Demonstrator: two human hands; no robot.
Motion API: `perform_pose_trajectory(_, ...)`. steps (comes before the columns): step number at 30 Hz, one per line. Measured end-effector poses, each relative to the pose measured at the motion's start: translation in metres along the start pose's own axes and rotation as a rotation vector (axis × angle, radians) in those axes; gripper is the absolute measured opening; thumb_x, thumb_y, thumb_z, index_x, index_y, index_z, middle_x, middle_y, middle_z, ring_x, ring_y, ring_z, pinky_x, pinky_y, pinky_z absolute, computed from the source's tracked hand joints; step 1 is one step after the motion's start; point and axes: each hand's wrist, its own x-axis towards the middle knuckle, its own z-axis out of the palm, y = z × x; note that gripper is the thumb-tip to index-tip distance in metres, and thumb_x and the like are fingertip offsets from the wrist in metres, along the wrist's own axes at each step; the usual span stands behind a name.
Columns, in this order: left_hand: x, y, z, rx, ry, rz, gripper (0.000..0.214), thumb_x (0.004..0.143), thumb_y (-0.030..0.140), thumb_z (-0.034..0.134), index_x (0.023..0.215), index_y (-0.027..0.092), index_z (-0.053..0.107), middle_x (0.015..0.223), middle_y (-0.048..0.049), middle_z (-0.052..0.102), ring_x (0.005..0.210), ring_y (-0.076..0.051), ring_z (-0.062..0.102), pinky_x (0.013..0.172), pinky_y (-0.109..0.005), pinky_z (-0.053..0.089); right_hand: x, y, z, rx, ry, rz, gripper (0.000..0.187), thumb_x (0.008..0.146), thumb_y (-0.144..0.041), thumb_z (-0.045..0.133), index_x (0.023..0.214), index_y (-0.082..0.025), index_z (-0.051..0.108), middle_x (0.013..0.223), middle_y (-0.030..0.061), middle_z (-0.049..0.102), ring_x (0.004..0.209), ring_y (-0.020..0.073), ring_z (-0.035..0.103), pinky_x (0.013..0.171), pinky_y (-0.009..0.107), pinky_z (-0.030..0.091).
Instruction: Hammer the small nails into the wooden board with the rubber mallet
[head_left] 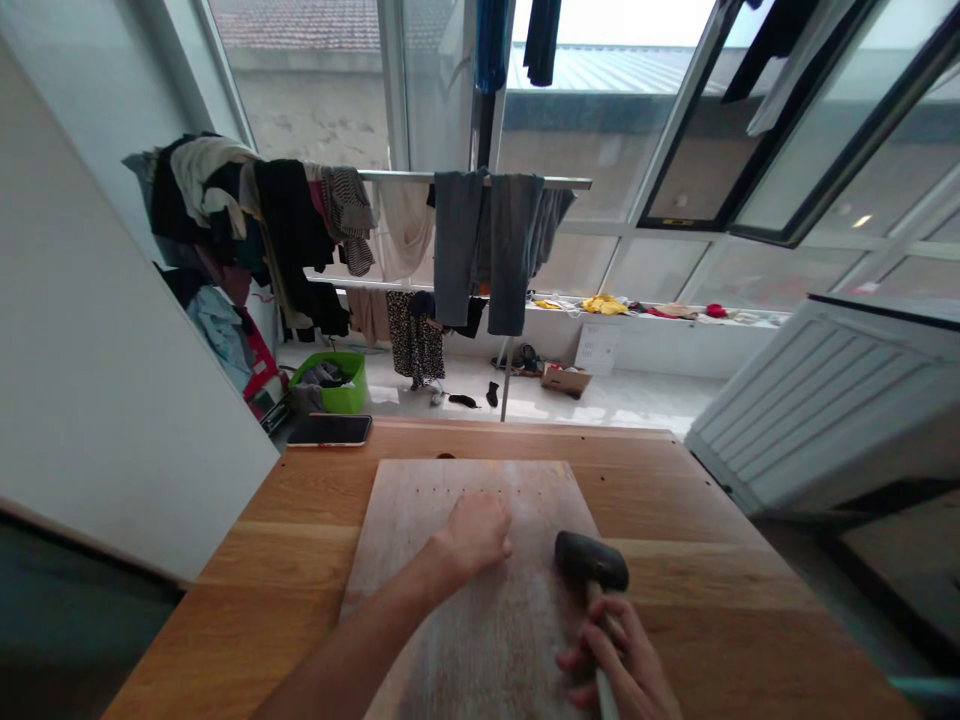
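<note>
A pale wooden board (480, 640) lies flat on the wooden table, with a row of small dark spots along its far end; whether these are nails or holes I cannot tell. My left hand (477, 532) is closed over the board, just on the near side of that row. What its fingers hold, if anything, is hidden. My right hand (622, 655) grips the light handle of a mallet (591, 560), fingers wrapped round it. Its black head is above the board's right edge, apart from my left hand.
A dark phone (330, 430) lies at the table's (285, 560) far left corner. Beyond the table stand a clothes rack (555, 183) with laundry, a green basket (347, 395) and a small cardboard box (566, 380). A white panelled piece (840, 390) is at the right.
</note>
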Motion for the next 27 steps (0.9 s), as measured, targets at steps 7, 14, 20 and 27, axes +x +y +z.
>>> perform_pose_trajectory(7, 0.019, -0.003, 0.001, -0.175, 0.104, 0.075, 0.007, 0.076, 0.019, 0.064, 0.079, 0.017, 0.07, 0.085, -0.009, 0.074, 0.08, -0.024, 0.069, 0.075, -0.033, 0.053, 0.019, 0.009, -0.016, -0.066, 0.17, 0.026, 0.059, 0.082, -0.06, 0.055, 0.129, -0.026, 0.044, 0.086, 0.004, 0.073, 0.06, 0.022, 0.07, 0.056, 0.032, 0.055)
perform_pose_trajectory(14, 0.068, 0.01, 0.037, -0.901, 0.501, -0.037, 0.026, 0.075, 0.009, 0.062, 0.099, 0.016, 0.068, 0.075, 0.0001, 0.07, 0.067, -0.013, 0.064, 0.069, -0.023, 0.05, 0.035, 0.029, -0.011, -0.325, 0.091, 0.053, 0.071, 0.086, -0.059, 0.041, 0.142, -0.015, 0.045, 0.13, 0.0189, 0.067, 0.118, 0.0325, 0.066, 0.099, 0.043, 0.051)
perform_pose_trajectory(20, 0.078, 0.019, 0.056, -0.915, 0.607, -0.036, 0.013, 0.085, 0.016, 0.059, 0.093, 0.019, 0.068, 0.083, -0.0017, 0.072, 0.067, -0.012, 0.063, 0.067, -0.024, 0.051, 0.03, 0.019, -0.008, -0.402, -0.005, 0.06, 0.077, 0.09, -0.059, 0.029, 0.147, -0.01, 0.044, 0.136, 0.02, 0.064, 0.126, 0.0324, 0.061, 0.102, 0.041, 0.049)
perform_pose_trajectory(27, 0.075, 0.017, 0.059, -0.841, 0.598, 0.024, 0.015, 0.086, 0.017, 0.059, 0.096, 0.02, 0.069, 0.086, -0.0005, 0.072, 0.066, -0.012, 0.062, 0.07, -0.023, 0.051, 0.03, 0.014, -0.01, -0.47, 0.027, 0.044, 0.072, 0.09, -0.057, 0.03, 0.14, -0.011, 0.055, 0.125, 0.0194, 0.071, 0.114, 0.0318, 0.069, 0.088, 0.036, 0.055)
